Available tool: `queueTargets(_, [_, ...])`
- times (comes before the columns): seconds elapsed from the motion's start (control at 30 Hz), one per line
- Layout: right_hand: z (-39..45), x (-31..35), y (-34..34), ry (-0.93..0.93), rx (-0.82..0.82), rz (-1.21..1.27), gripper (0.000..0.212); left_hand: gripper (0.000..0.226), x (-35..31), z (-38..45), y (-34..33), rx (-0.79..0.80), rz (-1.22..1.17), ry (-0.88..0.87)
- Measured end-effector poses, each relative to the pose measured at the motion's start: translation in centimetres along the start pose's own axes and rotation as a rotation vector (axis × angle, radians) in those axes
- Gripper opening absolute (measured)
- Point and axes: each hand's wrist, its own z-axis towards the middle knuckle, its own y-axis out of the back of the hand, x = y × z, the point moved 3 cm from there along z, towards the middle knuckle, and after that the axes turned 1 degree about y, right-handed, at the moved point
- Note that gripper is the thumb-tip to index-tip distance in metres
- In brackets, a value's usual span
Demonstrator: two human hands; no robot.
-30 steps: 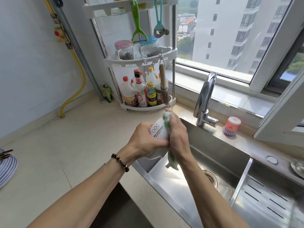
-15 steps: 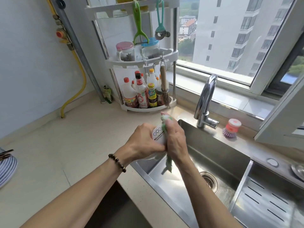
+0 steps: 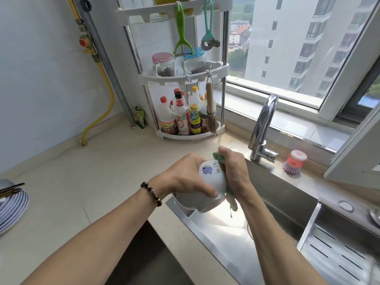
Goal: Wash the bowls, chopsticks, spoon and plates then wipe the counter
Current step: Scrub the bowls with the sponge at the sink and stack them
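My left hand grips a white bowl with small cartoon prints, held tilted with its base up over the left end of the steel sink. My right hand presses a green cloth against the bowl's right side; a strip of the cloth hangs down below the hand. At the far left edge of the counter stands a stack of blue-striped plates with dark chopsticks lying on top.
A chrome tap rises behind the sink, with a pink dish brush beside it. A white corner rack holds sauce bottles, jars and hanging tools. A drain tray sits in the sink's right part. The beige counter stretches left.
The bowl has turned in my left hand, so the cartoon prints now face up instead of the ring logo. My right hand with the cloth has slid along the bowl's side.
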Motion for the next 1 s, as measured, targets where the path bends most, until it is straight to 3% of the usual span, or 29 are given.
queueTargets(0.07, [-1.0, -0.6, -0.8, 0.056, 0.022, 0.022, 0.053, 0.025, 0.5, 0.3, 0.0, -0.084, 0.003, -0.010])
queueTargets(0.13, [-2.7, -1.5, -2.0, 0.162, 0.085, -0.070, 0.037, 0.027, 1.1, 0.5, 0.2, -0.174, -0.006, -0.012])
queueTargets(0.2, [-3.6, -2.1, -2.3, 0.201, 0.051, -0.110, 0.034, 0.025, 1.3, 0.5, 0.0, -0.205, -0.033, -0.033])
queueTargets(0.33, [-1.5, -1.6, -1.1, -0.117, -0.034, 0.403, 0.036, 0.024, 1.2, 0.1, -0.9, -0.239, -0.150, -0.037])
queueTargets(0.4, [-1.9, -1.1, -1.4, -0.001, -0.019, 0.329, 0.030, 0.025, 1.3, 0.3, -0.8, -0.289, -0.178, -0.043])
queueTargets(0.47, [-2.7, -1.1, -2.4, 0.196, 0.003, 0.013, 0.034, 0.021, 1.4, 0.8, -0.3, -0.328, -0.155, -0.058])
queueTargets(0.5, [-2.8, -1.4, -2.5, 0.207, 0.007, -0.050, 0.035, 0.020, 1.5, 0.8, -0.3, -0.317, -0.127, -0.066])
queueTargets(0.63, [-1.3, -1.7, -1.1, -0.081, -0.092, 0.401, 0.030, 0.024, 1.2, 0.2, -1.2, -0.269, -0.098, -0.113])
queueTargets(0.67, [-1.3, -1.7, -1.1, -0.089, -0.080, 0.414, 0.027, 0.024, 1.3, 0.3, -1.3, -0.276, -0.118, -0.111])
queueTargets(0.8, [-2.7, -0.9, -2.8, 0.222, 0.082, -0.204, 0.034, 0.020, 1.9, 1.1, -0.5, -0.334, -0.104, -0.081])
queueTargets(0.87, [-2.4, -1.0, -2.6, 0.169, 0.051, -0.056, 0.036, 0.023, 1.8, 0.6, -0.2, -0.272, -0.093, -0.114])
queueTargets(0.93, [-1.4, -1.1, -1.3, -0.034, 0.011, 0.306, 0.041, 0.025, 1.4, -0.5, -0.1, -0.181, -0.171, -0.152])
queueTargets(1.0, [-0.8, -1.4, -0.3, -0.249, 0.028, 0.465, 0.046, 0.030, 0.9, -1.4, -0.1, -0.092, -0.264, -0.198])
